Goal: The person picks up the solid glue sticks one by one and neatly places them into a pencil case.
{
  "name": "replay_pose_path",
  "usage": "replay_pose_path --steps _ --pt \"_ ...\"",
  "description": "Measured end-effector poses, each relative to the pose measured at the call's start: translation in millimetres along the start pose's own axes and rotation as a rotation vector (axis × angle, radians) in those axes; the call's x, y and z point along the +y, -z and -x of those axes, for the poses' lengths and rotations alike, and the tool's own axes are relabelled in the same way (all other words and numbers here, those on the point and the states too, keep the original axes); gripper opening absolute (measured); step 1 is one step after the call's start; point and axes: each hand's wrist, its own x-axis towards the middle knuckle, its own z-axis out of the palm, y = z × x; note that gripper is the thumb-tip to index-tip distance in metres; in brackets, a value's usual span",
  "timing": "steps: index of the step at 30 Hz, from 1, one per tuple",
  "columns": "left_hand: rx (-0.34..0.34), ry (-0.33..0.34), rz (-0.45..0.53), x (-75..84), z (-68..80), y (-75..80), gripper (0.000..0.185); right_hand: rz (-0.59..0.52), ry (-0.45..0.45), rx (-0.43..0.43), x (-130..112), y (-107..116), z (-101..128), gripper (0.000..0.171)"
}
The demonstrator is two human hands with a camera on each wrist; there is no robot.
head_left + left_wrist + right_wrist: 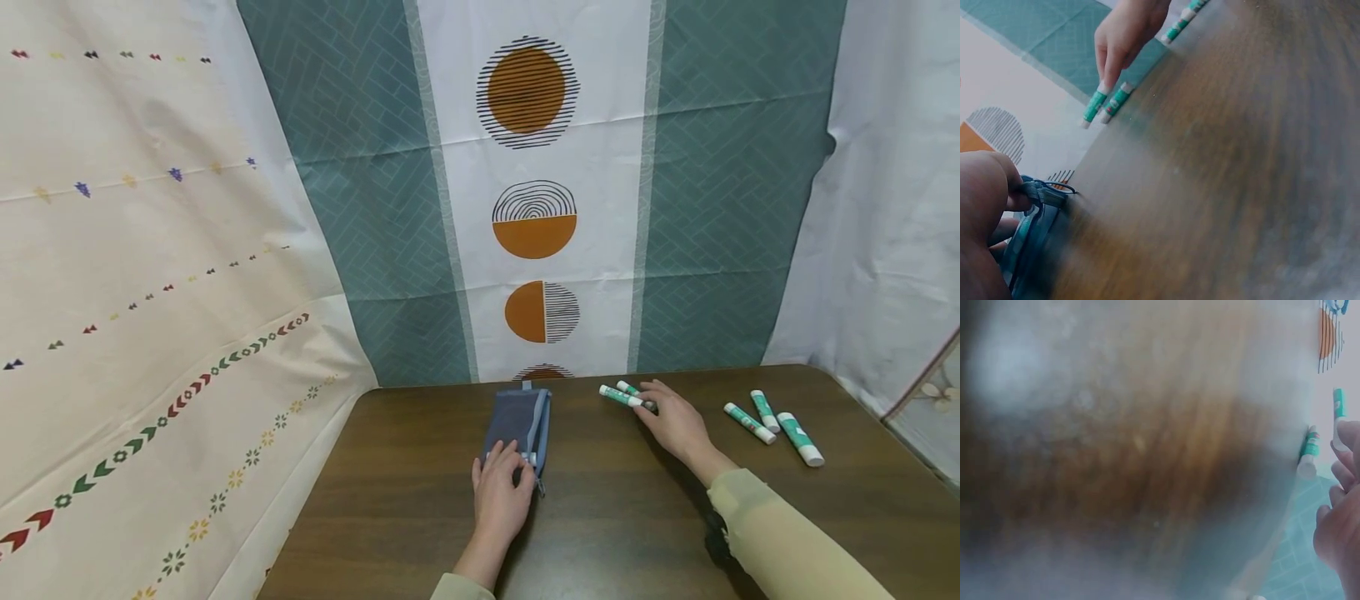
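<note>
My right hand point(675, 421) pinches one end of a green-and-white glue stick point(619, 396) between thumb and fingers, near the table's far edge. Close beside it lies a second glue stick point(1117, 103), on the table. At the middle of the far edge is a blue-grey zip pouch point(513, 417), lying flat with its zip side to the right. My left hand point(501, 492) is over the pouch's near end, thumb and index finger pinching its edge by the zip. A white-and-green end of a tube point(532, 457) shows in the pouch's opening; the rest is hidden.
Three more glue sticks, one of them thicker point(801, 439), lie apart on the right side of the brown wooden table point(600, 533). Behind the far edge hangs a teal and white patterned cloth point(555, 167). A cream embroidered cloth point(187, 333) drapes along the left side.
</note>
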Motion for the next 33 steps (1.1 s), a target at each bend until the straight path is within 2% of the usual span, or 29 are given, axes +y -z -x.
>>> replay_pose_path --steps 11,20,25,33 --pt "-0.005 0.014 0.01 -2.5 0.7 0.3 0.025 -0.026 0.071 0.001 -16.3 1.7 5.2 0.032" --pt "-0.006 0.018 0.01 -1.9 2.0 0.8 0.025 -0.072 0.15 0.003 -32.9 -6.5 9.1 0.024" --pt "-0.008 0.02 0.01 -1.2 1.5 0.9 0.025 -0.083 0.192 -0.019 -43.2 -12.4 9.8 0.022" --pt "-0.004 0.016 0.004 0.5 1.0 0.1 0.024 -0.111 0.194 -0.108 -60.9 -21.9 9.4 0.032"
